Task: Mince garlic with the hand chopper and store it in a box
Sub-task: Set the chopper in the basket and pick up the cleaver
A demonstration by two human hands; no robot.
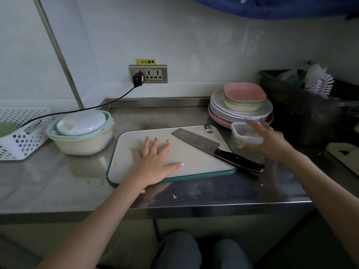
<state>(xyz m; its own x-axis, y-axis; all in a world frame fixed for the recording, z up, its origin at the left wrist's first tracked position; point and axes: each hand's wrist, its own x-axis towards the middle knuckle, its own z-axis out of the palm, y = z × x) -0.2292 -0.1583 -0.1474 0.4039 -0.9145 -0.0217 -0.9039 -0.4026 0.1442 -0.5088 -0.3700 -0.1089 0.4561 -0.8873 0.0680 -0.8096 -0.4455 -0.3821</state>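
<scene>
While the left hand (153, 162) lies spread on one cutting board (174, 152), the right hand (270, 140), fingers splayed, touches one box (245, 134).

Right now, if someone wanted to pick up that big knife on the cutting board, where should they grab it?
Probably by the black handle, coming from the near right. The knife lies flat on the cutting board, blade pointing away to the left, and its handle sticks out past the board's right corner, leaving room for fingers to curl under. The right hand is closest.
</scene>
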